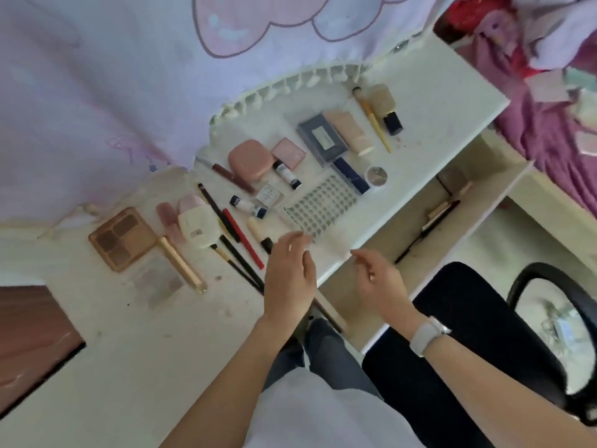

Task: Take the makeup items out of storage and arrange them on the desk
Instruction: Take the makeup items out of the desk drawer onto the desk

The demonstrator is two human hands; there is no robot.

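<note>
above desk [200,334] edge, both hands [332,279] loose, apparently empty; makeup items [252,189] laid out.

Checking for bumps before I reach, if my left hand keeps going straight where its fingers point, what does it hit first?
Probably the clear perforated tray: the left hand points its fingers up the desk toward the tray's near edge. The hand's height above the desk is unclear, so it might pass over it.

My white desk [436,101] carries an eyeshadow palette [121,238] at nine o'clock, a pink compact [251,160] near centre, a navy box [321,139] and brush [371,118] toward two o'clock
</note>
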